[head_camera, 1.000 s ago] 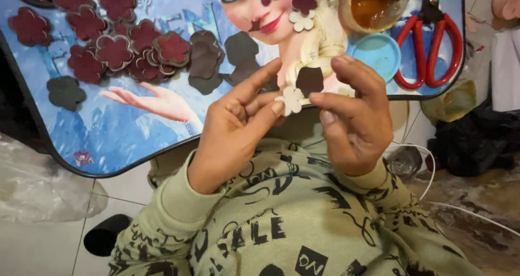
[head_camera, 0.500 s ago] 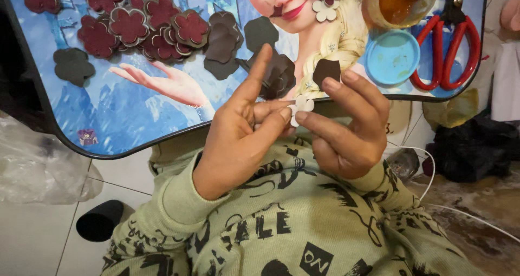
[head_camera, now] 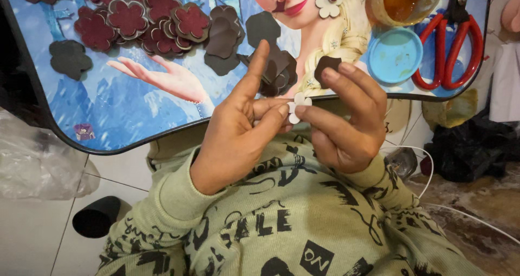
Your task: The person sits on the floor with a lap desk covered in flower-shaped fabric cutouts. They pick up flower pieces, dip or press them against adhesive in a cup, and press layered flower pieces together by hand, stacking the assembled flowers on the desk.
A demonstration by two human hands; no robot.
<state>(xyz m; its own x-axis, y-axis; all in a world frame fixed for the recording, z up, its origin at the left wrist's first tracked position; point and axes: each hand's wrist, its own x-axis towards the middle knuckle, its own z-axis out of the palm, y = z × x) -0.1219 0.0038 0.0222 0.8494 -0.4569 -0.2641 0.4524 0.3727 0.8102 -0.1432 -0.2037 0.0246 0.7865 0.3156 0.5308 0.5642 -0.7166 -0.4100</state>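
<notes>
Both hands meet at centre, just below the table edge [head_camera: 162, 146]. Left hand [head_camera: 238, 130] & right hand [head_camera: 346, 119] pinch the small white flower cutout [head_camera: 297, 107] between fingertips, prob. to peel it; right also grips a dark brown piece [head_camera: 325, 67] at 12 o'clock. Scissors [head_camera: 447, 48] lie at 2 o'clock.

Soft, even indoor light falls from above onto my tray [head_camera: 135, 119], which shines faintly in the upper middle of the frame. My left hand [head_camera: 238, 127] and right hand [head_camera: 344, 122] look sharp, with gentle shadows between the fingers. The lower left and right edges are dimmer, and the floor at lower right is murky.
</notes>
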